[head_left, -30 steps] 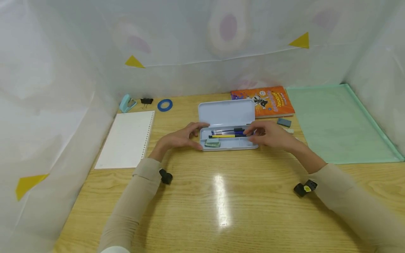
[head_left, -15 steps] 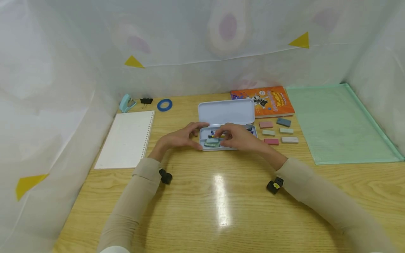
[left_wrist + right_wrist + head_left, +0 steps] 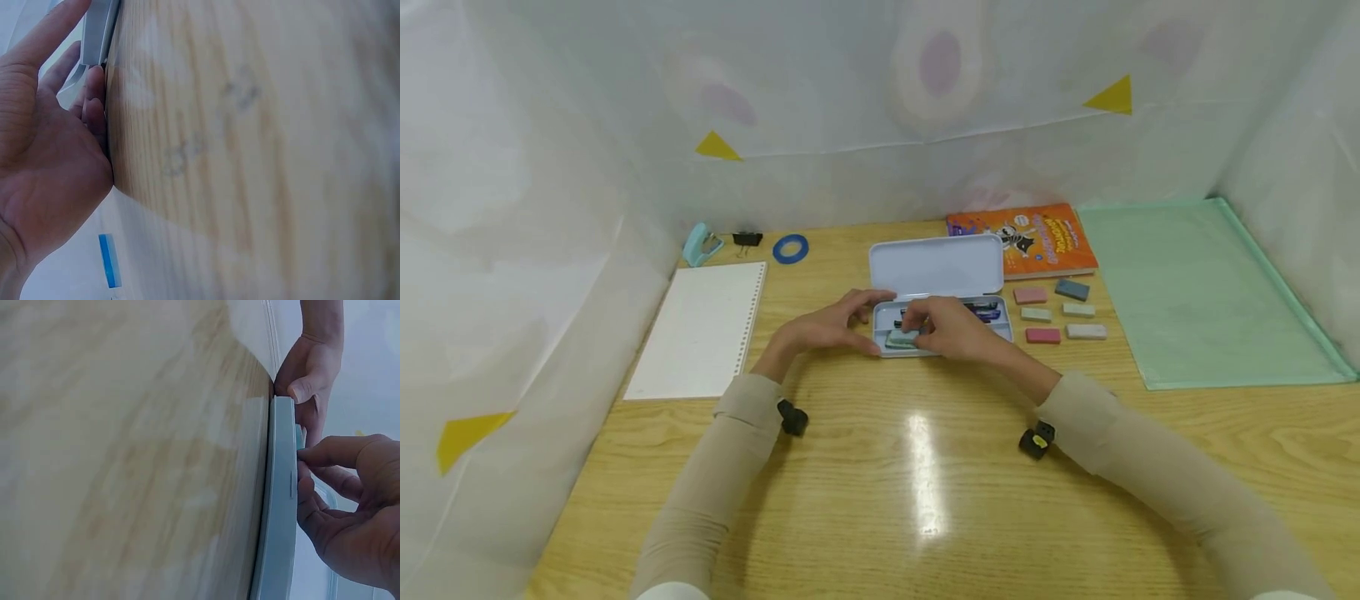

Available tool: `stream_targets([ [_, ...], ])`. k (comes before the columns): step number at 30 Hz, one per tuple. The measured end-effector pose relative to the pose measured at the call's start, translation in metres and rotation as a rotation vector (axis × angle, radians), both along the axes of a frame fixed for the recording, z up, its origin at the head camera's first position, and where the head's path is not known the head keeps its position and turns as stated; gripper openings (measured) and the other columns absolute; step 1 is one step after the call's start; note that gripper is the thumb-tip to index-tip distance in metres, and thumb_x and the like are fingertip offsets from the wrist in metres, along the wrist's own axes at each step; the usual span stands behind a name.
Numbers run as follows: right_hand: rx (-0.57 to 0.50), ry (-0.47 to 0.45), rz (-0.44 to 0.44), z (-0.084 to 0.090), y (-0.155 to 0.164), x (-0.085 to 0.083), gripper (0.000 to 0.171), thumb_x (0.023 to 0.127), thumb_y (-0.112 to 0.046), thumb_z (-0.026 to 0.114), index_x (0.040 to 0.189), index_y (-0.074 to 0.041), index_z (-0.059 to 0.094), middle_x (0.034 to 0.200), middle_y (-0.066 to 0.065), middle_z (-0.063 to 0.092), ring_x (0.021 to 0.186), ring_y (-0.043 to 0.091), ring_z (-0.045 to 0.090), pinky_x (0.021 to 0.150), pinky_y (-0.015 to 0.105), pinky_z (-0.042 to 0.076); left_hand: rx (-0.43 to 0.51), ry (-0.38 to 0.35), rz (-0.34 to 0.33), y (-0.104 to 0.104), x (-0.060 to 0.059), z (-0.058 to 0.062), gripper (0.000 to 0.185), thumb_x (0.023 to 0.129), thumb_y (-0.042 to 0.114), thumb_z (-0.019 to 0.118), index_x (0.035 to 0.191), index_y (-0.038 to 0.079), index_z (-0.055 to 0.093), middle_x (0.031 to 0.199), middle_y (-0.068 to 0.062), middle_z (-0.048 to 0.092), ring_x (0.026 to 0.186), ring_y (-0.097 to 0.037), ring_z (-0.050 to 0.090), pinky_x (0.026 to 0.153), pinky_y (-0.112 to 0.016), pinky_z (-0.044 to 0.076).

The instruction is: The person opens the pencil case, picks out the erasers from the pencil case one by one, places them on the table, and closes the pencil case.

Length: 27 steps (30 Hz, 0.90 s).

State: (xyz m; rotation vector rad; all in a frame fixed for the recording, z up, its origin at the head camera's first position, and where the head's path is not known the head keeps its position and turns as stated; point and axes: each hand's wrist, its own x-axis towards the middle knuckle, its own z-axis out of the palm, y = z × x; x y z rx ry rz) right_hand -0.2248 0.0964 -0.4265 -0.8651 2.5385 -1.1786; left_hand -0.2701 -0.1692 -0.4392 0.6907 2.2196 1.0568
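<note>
An open pale-blue pencil case (image 3: 936,268) lies mid-table with its lid folded back. Its tray holds several pens (image 3: 983,311) and a green eraser (image 3: 898,339). My left hand (image 3: 859,322) grips the case's left end, thumb at the hinge side and fingers at the front corner; the left wrist view shows that hand (image 3: 56,137) against the case's edge (image 3: 100,31). My right hand (image 3: 927,327) reaches into the tray with curled fingers pinching the green eraser. In the right wrist view its fingers (image 3: 340,487) hook over the case's rim (image 3: 279,506).
Several small erasers (image 3: 1043,335) lie in rows right of the case. Behind them is an orange book (image 3: 1026,237), with a green mat (image 3: 1195,292) at far right. A white notebook (image 3: 703,329), blue tape roll (image 3: 791,248), binder clip (image 3: 747,240) and small blue punch (image 3: 702,244) sit on the left.
My right hand moved left from the pens' right end to the green eraser, uncovering the erasers beside the case. The left hand and the case stayed put.
</note>
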Motion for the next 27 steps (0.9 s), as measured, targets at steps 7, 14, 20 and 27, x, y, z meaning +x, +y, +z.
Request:
stream_targets([
  [7,-0.055,-0.052,-0.037,0.006,0.028,0.007,0.020,0.091,0.001,0.069,0.108,-0.008,0.073,0.106,0.006,0.070,0.083,0.020,0.062,0.071,0.035,0.051,0.000,-0.004,0.004,0.000,0.000,-0.001,0.089,0.086,0.033,0.087,0.159,0.041,0.036,0.150,-0.003,0.036,0.132,-0.027,0.042,0.113,-0.049,0.034],
  [14,-0.052,-0.056,-0.120,0.007,0.077,0.012,0.017,0.095,0.000,0.067,0.108,-0.008,0.073,0.107,0.009,0.070,0.088,0.023,0.062,0.073,0.030,0.052,0.016,-0.013,-0.003,-0.001,-0.001,-0.002,0.089,0.087,0.030,0.087,0.159,0.039,0.036,0.149,-0.003,0.037,0.133,-0.027,0.043,0.115,-0.049,0.033],
  [20,-0.021,-0.066,-0.206,0.011,0.122,0.021,0.017,0.095,-0.002,0.069,0.112,-0.006,0.073,0.109,0.011,0.070,0.090,0.021,0.063,0.072,0.027,0.052,0.015,-0.011,-0.010,-0.001,-0.001,-0.002,0.089,0.087,0.030,0.087,0.159,0.039,0.035,0.149,-0.003,0.037,0.133,-0.026,0.044,0.114,-0.049,0.034],
  [27,0.039,0.003,-0.242,0.016,0.165,0.037,0.015,0.096,-0.007,0.072,0.111,-0.008,0.073,0.112,0.010,0.068,0.088,0.012,0.063,0.074,0.022,0.051,0.013,-0.015,-0.006,-0.002,-0.002,-0.003,0.088,0.087,0.031,0.086,0.158,0.042,0.036,0.149,-0.002,0.037,0.133,-0.025,0.044,0.115,-0.048,0.033],
])
